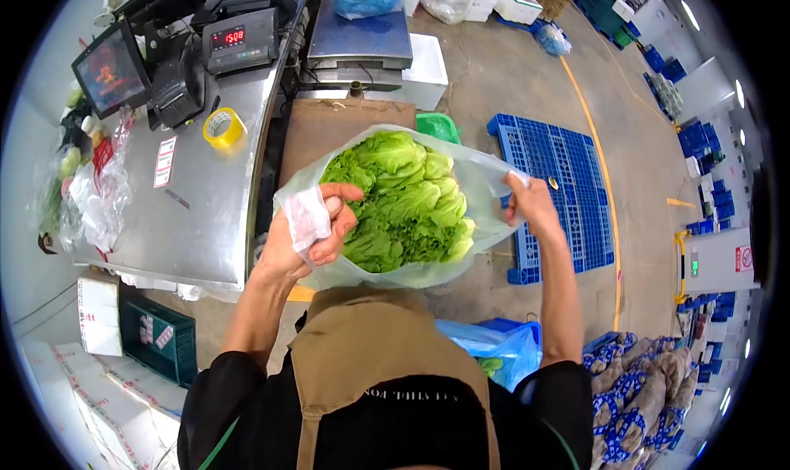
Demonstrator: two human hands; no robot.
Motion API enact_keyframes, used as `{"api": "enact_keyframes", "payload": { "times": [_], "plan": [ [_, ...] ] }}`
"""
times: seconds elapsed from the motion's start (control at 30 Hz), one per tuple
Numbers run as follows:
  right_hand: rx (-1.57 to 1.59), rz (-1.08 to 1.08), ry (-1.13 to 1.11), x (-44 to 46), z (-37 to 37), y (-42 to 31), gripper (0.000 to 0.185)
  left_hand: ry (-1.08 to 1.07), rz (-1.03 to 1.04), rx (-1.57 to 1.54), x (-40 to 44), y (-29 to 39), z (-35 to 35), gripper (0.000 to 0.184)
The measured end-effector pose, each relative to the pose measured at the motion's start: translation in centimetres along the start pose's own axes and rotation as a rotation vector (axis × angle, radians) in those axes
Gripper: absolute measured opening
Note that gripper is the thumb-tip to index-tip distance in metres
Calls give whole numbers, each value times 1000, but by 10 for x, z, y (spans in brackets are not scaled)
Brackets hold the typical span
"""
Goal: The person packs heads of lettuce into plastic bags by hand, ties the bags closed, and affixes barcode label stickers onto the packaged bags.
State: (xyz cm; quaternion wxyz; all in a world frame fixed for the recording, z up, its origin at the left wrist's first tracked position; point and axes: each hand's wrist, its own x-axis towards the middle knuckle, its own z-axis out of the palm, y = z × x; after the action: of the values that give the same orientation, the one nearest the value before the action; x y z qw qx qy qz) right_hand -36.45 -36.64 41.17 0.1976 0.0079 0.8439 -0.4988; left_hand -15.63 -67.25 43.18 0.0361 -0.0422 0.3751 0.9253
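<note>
Several ruffled bright-green lettuce heads [403, 198]

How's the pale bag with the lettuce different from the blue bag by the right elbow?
The pale bag is whitish, but the blue bag is blue. The left hand and right hand touch the pale bag, not the blue bag. Lots of lettuce shows in the pale bag; just a little green shows at the blue bag. Both look like thin plastic.

The area contained one left hand [311, 231], one right hand [532, 202], one whitish bag [487, 192] between them, one tape roll [236, 134] beside one label strip [164, 162], and one nearby blue pallet [568, 223].
</note>
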Motion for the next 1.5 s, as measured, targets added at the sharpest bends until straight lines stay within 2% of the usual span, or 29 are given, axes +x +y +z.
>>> {"api": "enact_keyframes", "payload": {
  "times": [0.07, 0.13, 0.27, 0.33, 0.43, 0.47, 0.53, 0.6, 0.63, 0.73, 0.77, 0.8, 0.87, 1.0, 1.07, 1.13, 1.23, 1.33, 1.37, 1.43, 1.5],
  "plan": [
    [69, 158, -106, -20, -6, -19, 28, -23, -10, -6, 0, 4, -1, 27],
    [121, 141, -177, -33, 14, -50, 24, -33, -4, -50, 2, 8, 6, 27],
    [485, 0, -452, -48, 37, -107, 25, 27, 86, -103, 18, 41, 25, 26],
    [495, 36, -525, -47, 48, -119, 26, 46, 103, 38, 26, 44, 35, 28],
    [518, 85, -582, -33, 58, -104, 26, 10, 34, 110, 54, 21, 46, 31],
    [521, 94, -565, -25, 59, -98, 27, -48, -75, 86, 69, 8, 36, 34],
    [613, 115, -659, -2, 54, -80, 24, -91, -101, 187, 99, -38, 12, 36],
    [660, 104, -749, 12, 48, -76, 24, -97, -28, 486, 119, -81, 7, 40],
    [660, 86, -793, 14, 43, -77, 24, -206, 70, 665, 122, -85, 15, 42],
    [713, 88, -891, 28, 24, -72, 24, -460, 159, 1247, 134, -119, 0, 36],
    [738, 98, -919, 34, 16, -70, 24, -478, 189, 1489, 125, -133, 1, 32],
    [732, 90, -916, 38, 9, -68, 24, -654, -34, 1739, 122, -131, 6, 33],
    [722, 79, -913, 46, -6, -66, 24, -658, -4, 1801, 113, -148, -14, 30],
    [588, 44, -871, 40, -15, -63, 26, -593, -6, 1721, 106, -167, -36, 29],
    [562, 68, -859, 39, -23, -47, 19, -582, 11, 1685, 106, -175, -44, 30],
    [492, 46, -856, 35, -36, -29, 21, -589, -51, 1731, 107, -166, -29, 30],
    [408, 309, -750, 34, -61, 2, 28, -599, -111, 1760, 110, -157, -17, 31],
    [445, 401, -944, 32, -65, -6, 30, -623, -156, 1749, 113, -151, -13, 31],
    [671, 289, -1056, 36, -48, -19, 32, -635, -170, 1735, 115, -156, -11, 30],
    [491, 102, -1267, 36, -4, -25, 39, -614, -334, 1419, 121, -156, -19, 35],
    [372, -315, -1205, 37, 28, -24, 52, -566, -235, 1541, 121, -128, 10, 50]
  ]
}}
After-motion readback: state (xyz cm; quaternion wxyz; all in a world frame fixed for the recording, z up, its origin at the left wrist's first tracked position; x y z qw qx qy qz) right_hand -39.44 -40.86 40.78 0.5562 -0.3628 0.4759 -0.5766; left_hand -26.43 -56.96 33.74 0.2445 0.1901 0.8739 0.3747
